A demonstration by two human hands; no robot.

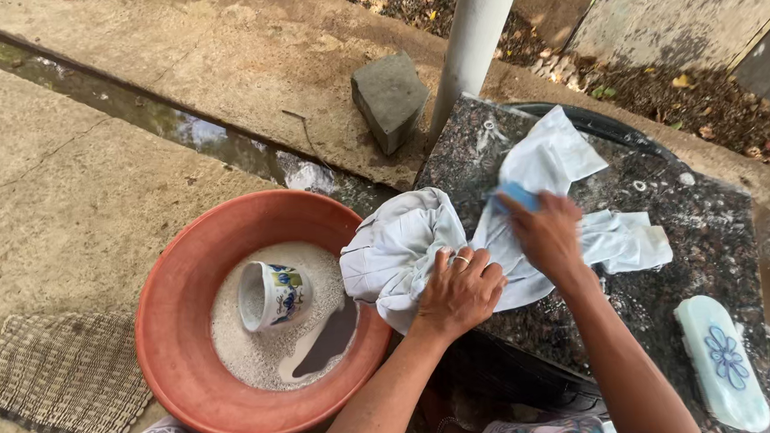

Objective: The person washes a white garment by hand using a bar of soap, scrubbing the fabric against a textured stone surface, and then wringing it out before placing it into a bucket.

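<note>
A wet white cloth (404, 242) lies spread over a dark speckled stone slab (710, 226), one bunched end hanging over a red basin (172, 342). My left hand (459, 293), with a ring on one finger, presses down on the bunched part and grips it. My right hand (546, 234) holds a blue bar of soap (517, 195) against the flat part of the cloth. In the basin there is foamy grey water and a white mug (270, 294) with a blue flower print, lying tilted.
A pale scrubbing brush (722, 361) with a blue flower lies at the slab's right front. A grey stone block (389, 98) and a white pole (472, 36) stand behind the slab. A woven mat (55, 379) lies left of the basin, and a wet gutter (161, 123) crosses the concrete.
</note>
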